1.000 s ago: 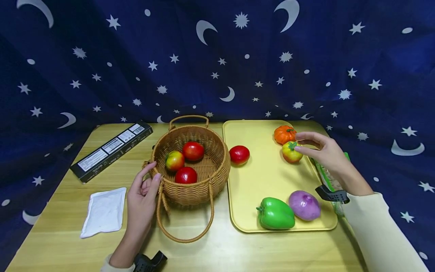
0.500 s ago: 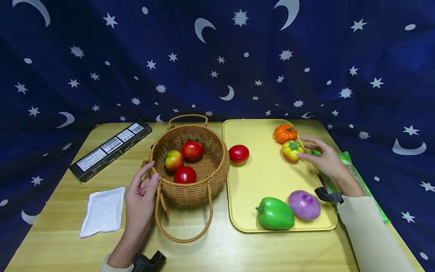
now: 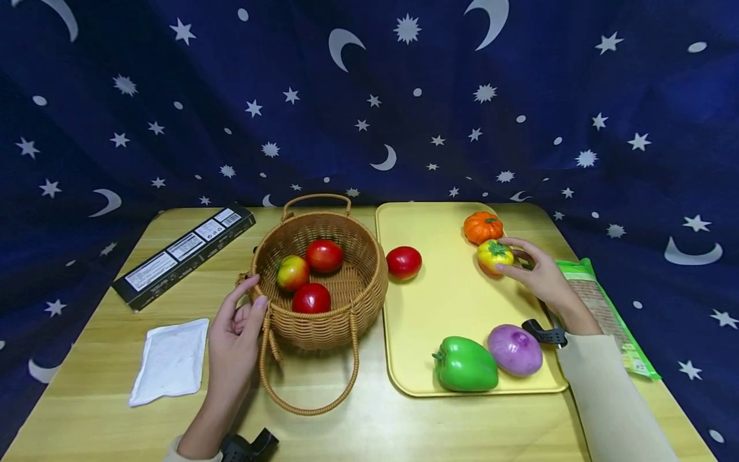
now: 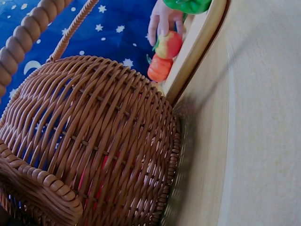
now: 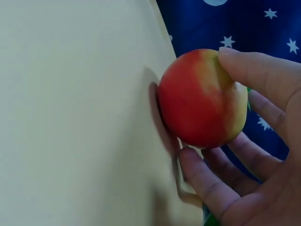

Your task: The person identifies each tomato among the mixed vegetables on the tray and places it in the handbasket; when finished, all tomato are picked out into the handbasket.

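A wicker basket [image 3: 331,324] stands left of the yellow tray, holding a red tomato [image 3: 324,256], a yellow-red one [image 3: 292,273] and another red fruit [image 3: 312,298]. My left hand [image 3: 235,340] pinches the basket's left rim between thumb and fingers. Over the tray's far right part, my right hand [image 3: 543,277] grips a red-and-yellow tomato [image 3: 492,256] with a green leafy top. In the right wrist view the thumb lies on one side of this tomato [image 5: 200,101] and the fingers curl around the other. Just behind it sits a small orange pumpkin [image 3: 482,228].
On the yellow tray [image 3: 444,301] also lie a red tomato [image 3: 404,263], a green bell pepper [image 3: 466,364] and a purple onion [image 3: 515,350]. A green packet [image 3: 606,314] lies right of it. At left are a black box [image 3: 185,255] and a white pouch [image 3: 170,357].
My right hand drew back slightly from the red-and-yellow tomato, then moved left and closed its fingers around it. The left hand stays at the basket rim.
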A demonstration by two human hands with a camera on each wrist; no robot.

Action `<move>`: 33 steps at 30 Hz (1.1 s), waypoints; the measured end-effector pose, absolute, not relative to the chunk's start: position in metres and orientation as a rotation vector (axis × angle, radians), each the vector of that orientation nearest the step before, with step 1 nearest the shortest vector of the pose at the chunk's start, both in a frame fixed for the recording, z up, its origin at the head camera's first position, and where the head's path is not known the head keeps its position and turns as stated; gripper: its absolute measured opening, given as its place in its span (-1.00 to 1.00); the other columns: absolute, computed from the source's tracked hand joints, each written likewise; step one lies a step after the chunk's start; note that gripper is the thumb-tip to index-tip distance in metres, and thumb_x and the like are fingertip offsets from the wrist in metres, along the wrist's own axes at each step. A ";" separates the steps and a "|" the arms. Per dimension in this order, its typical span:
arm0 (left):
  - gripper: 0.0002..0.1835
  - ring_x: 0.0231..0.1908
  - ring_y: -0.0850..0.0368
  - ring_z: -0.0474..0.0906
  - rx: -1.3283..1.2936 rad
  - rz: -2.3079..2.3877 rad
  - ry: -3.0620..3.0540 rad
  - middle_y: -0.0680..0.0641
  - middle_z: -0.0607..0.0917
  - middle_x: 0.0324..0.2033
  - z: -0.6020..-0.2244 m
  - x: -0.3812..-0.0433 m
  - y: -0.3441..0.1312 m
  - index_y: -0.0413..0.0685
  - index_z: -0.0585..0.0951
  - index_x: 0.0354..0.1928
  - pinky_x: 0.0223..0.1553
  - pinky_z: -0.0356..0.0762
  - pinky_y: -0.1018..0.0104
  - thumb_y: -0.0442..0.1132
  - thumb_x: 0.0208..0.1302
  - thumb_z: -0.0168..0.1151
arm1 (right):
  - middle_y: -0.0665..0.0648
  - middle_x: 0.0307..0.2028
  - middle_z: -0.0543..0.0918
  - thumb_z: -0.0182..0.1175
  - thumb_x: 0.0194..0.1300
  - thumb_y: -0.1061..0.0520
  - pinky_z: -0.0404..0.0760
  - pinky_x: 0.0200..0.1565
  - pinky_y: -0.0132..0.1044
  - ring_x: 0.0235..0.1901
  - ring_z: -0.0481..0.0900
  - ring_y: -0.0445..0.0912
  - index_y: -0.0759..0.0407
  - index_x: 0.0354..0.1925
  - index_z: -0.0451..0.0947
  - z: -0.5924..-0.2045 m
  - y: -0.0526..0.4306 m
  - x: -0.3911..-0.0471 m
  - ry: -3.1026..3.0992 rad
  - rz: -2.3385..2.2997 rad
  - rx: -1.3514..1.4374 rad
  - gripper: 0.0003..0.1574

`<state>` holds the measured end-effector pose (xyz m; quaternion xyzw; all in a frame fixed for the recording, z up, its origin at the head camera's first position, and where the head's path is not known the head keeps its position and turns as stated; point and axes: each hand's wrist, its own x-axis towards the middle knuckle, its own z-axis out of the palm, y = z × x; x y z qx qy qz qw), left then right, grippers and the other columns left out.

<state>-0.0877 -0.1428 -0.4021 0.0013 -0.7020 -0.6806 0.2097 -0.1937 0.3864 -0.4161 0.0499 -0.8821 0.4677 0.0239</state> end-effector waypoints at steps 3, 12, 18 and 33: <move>-0.59 -0.62 0.22 0.10 0.002 -1.893 -1.953 0.07 0.17 -0.64 -0.402 -0.087 -0.142 -0.16 0.58 0.30 -0.66 0.03 0.33 -0.38 0.44 0.26 | 0.18 0.42 0.32 0.38 0.38 0.01 0.37 0.06 -0.35 0.27 0.34 0.14 0.06 0.44 0.39 -0.415 0.387 -0.192 -2.750 1.441 0.124 -0.26; -0.58 -0.62 0.22 0.09 -0.024 -1.900 -1.941 0.06 0.17 -0.65 -0.401 -0.090 -0.144 -0.19 0.57 0.30 -0.65 0.04 0.34 -0.38 0.44 0.25 | 0.18 0.44 0.31 0.38 0.37 -0.02 0.36 0.12 -0.29 0.31 0.32 0.21 0.02 0.45 0.40 -0.412 0.386 -0.195 -2.747 1.451 0.067 -0.24; -0.58 -0.61 0.22 0.10 -0.005 -1.931 -1.932 0.06 0.18 -0.64 -0.402 -0.088 -0.143 -0.16 0.57 0.30 -0.65 0.04 0.35 -0.37 0.44 0.26 | 0.08 0.42 0.32 0.37 0.38 -0.06 0.37 0.04 -0.56 0.30 0.33 0.11 0.00 0.46 0.39 -0.407 0.389 -0.190 -2.756 1.462 0.025 -0.23; -0.58 -0.62 0.21 0.10 0.006 -1.964 -1.919 0.05 0.18 -0.64 -0.401 -0.087 -0.142 -0.18 0.56 0.32 -0.64 0.05 0.35 -0.36 0.45 0.25 | -0.04 0.32 0.39 0.38 0.37 0.14 0.45 0.00 -0.63 0.17 0.40 -0.24 0.12 0.42 0.40 -0.368 0.380 -0.175 -2.633 1.546 0.081 -0.28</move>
